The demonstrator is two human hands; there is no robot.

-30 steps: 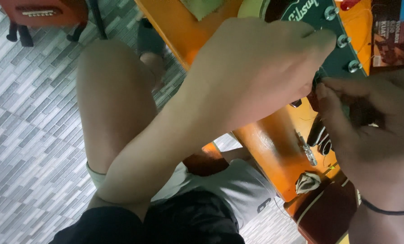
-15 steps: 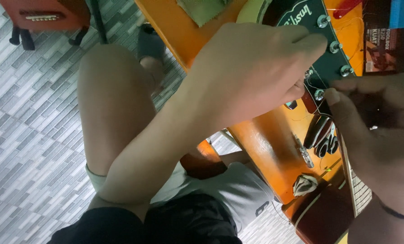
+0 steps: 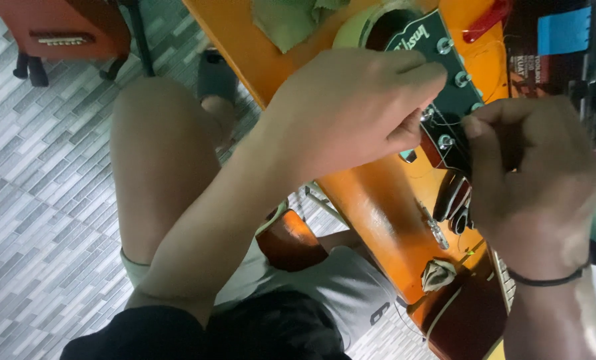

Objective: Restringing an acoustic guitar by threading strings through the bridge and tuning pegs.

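Note:
A dark green guitar headstock (image 3: 452,93) with silver tuning posts lies on an orange workbench (image 3: 371,200). My left hand (image 3: 351,110) rests over the headstock's near side, fingers curled at a tuner near a post. My right hand (image 3: 531,180), with a black band on the wrist, is closed with pinched fingertips at the posts, on what looks like a thin guitar string. The guitar's neck (image 3: 504,280) runs toward the lower right, mostly hidden by my right hand.
A roll of pale tape (image 3: 361,27) and a green cloth (image 3: 291,20) lie on the bench's far end. A red tool (image 3: 484,20) and dark packages (image 3: 551,47) sit at top right. My bare knee (image 3: 158,153) is over grey tiled floor; a red stool (image 3: 64,33) stands at top left.
The view has shifted a little, bringing the headstock lower and more to the centre. My right hand has slid closer to the tuning posts; my left hand stays on the headstock.

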